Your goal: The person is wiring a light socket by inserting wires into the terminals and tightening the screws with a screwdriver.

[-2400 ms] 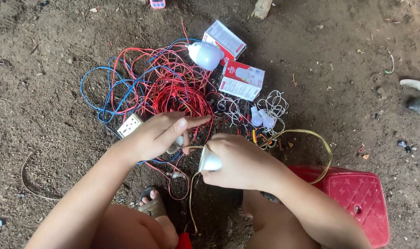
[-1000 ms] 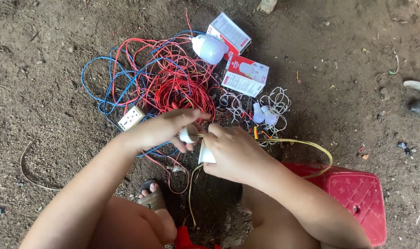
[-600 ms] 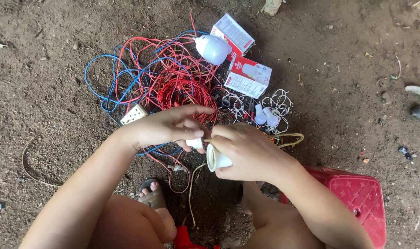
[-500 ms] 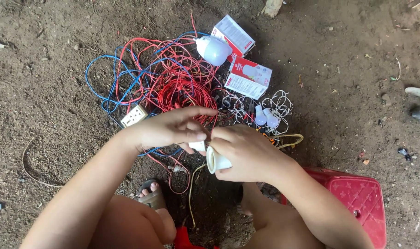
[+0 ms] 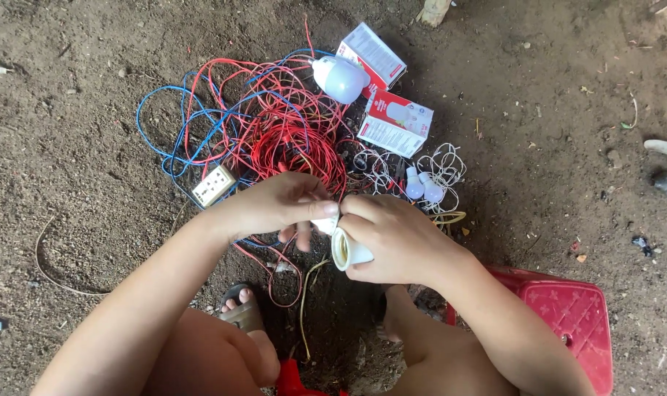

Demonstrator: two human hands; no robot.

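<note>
small white part (image 5: 325, 224) mostly hidden under left hand (image 5: 275, 205) fingers.

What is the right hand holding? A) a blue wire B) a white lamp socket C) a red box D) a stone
B: the right hand grips a small white lamp socket with its open end facing the camera, while the left hand pinches a small white piece at its top; the boxes and blue wire lie untouched on the dirt.
</note>
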